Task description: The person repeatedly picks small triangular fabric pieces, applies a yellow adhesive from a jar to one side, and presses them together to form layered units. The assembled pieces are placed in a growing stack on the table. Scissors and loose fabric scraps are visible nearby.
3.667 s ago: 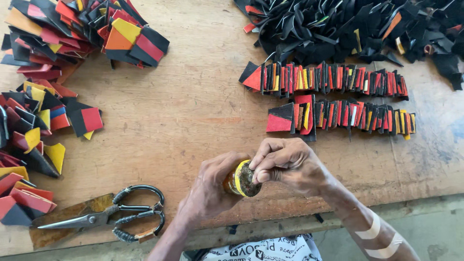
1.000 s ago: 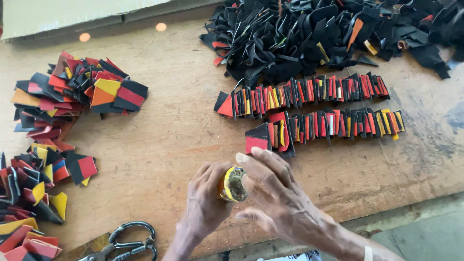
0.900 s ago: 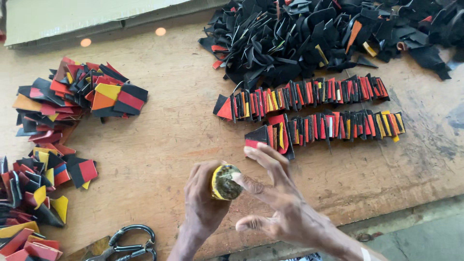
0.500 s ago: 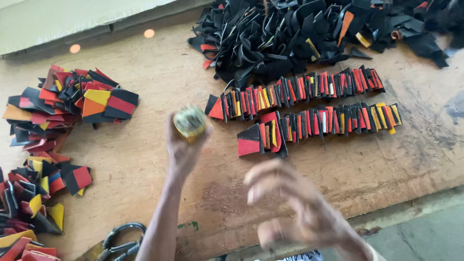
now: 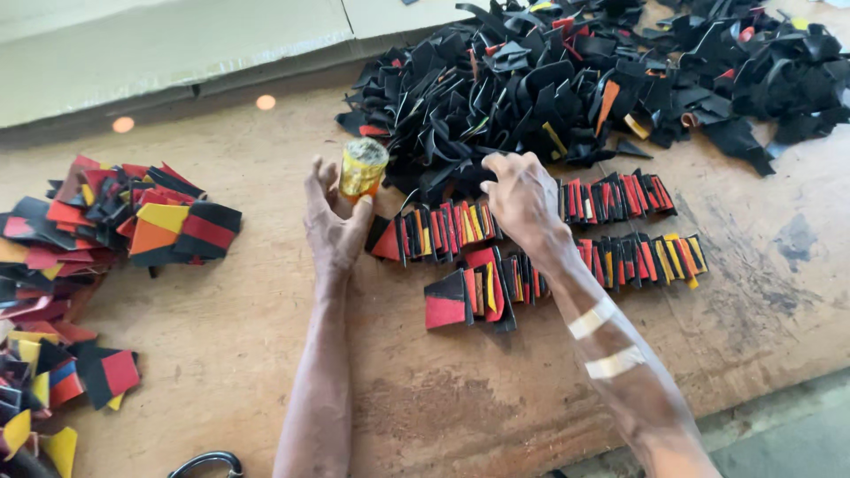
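worn wooden table [image 5: 221, 354], scuffed and stained, with a pale board [image 5: 168, 53] along its far edge. we see the left hand [image 5: 335, 221] stretched forward, palm up and turned inward, fingers loosely curled around a small yellow can [image 5: 362, 167]; the can sits upright at the fingertips, thumb on its near side, held just above the table beside the big heap of black scraps [image 5: 575, 80]. the right hand [image 5: 522, 199] is out over the near edge of that heap, fingers bent down and slightly spread, tips touching or almost touching the scraps; we cannot tell if it pinches anything. two white tape strips [image 5: 604, 341] cross the right forearm. under the right wrist run two rows of folded red, black and yellow pieces [image 5: 620, 230] standing on edge, the near row ending in a red-and-black piece [image 5: 445, 301] lying flatter. at left, well apart from both hands, a loose pile of red, orange, yellow and black pieces [image 5: 133, 217], with more of the same down the left edge [image 5: 53, 389]. a dark scissor handle [image 5: 205, 463] shows at the bottom edge, near the left forearm.
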